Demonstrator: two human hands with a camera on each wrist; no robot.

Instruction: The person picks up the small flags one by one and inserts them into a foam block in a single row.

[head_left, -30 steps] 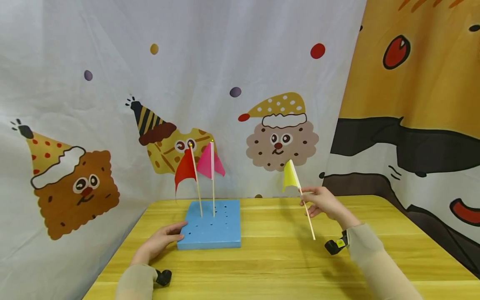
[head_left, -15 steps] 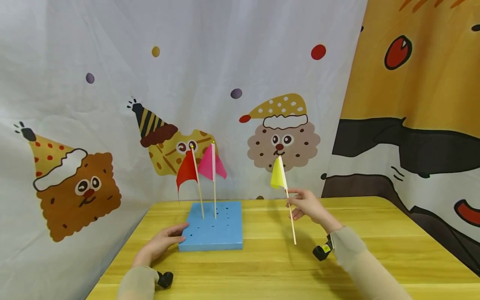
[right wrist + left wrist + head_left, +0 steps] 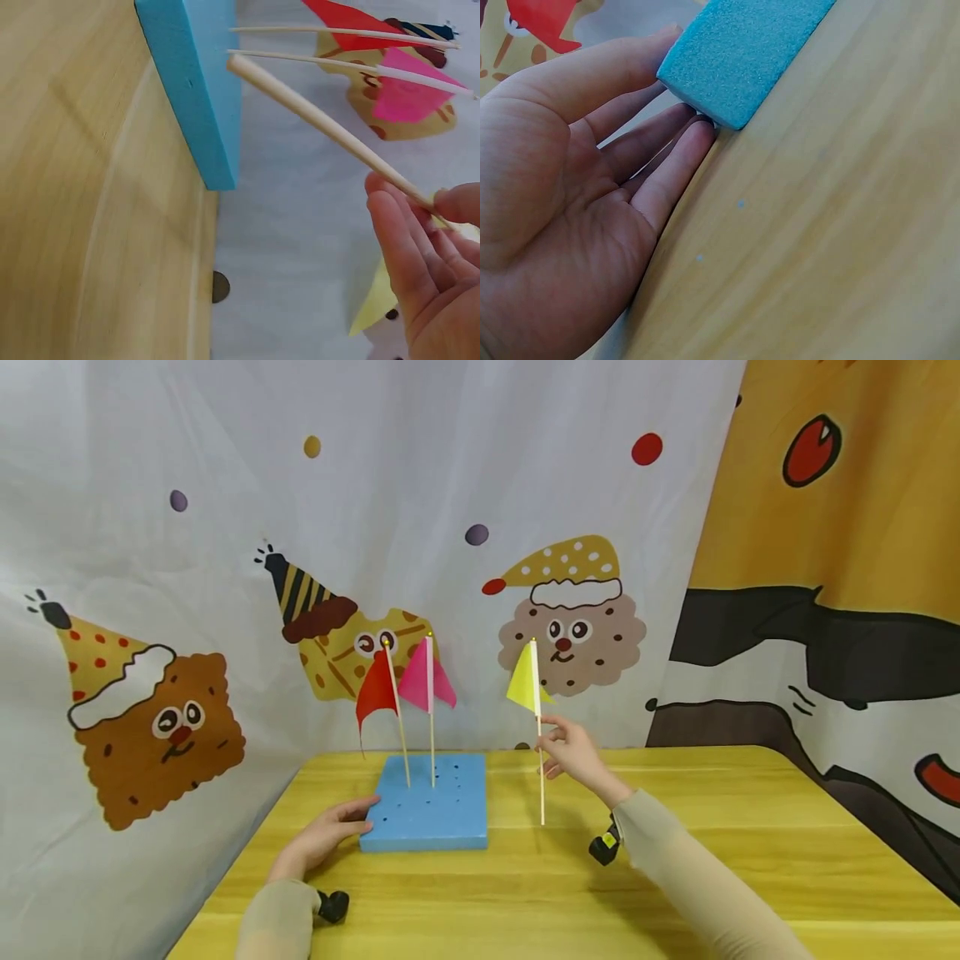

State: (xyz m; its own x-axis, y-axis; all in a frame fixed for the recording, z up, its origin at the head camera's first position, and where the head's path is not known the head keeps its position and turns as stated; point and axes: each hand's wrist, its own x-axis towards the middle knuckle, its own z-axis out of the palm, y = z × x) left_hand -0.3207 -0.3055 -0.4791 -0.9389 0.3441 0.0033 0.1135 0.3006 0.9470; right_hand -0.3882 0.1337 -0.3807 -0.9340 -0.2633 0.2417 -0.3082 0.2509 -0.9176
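The right hand (image 3: 572, 753) pinches the stick of the yellow flag (image 3: 525, 687) between thumb and fingertips, just below the cloth. The stick stands nearly upright, its lower end in the air just to the right of the blue foam block (image 3: 427, 806) and apart from it. In the right wrist view the bare stick end (image 3: 238, 64) points toward the block's top face, close to the 2 planted sticks.

The left hand (image 3: 322, 839) lies on the wooden surface (image 3: 675, 860) with fingers straight and relaxed. Its fingertips (image 3: 694, 135) touch the near left corner of the block, steadying it; nothing is gripped.

Status:
1. The red flag (image 3: 377, 692) stands planted in the block, leaning slightly left.
2. The pink flag (image 3: 424, 683) stands planted just beside it, upright.
3. The yellow flag is not yet planted. It is held level with the others but is outside the block's outline.

By this count, 2 of the 3 visible flags are in place and 1 is left. Several open holes show on the block's top face. A printed cartoon curtain (image 3: 187, 568) hangs behind the surface.
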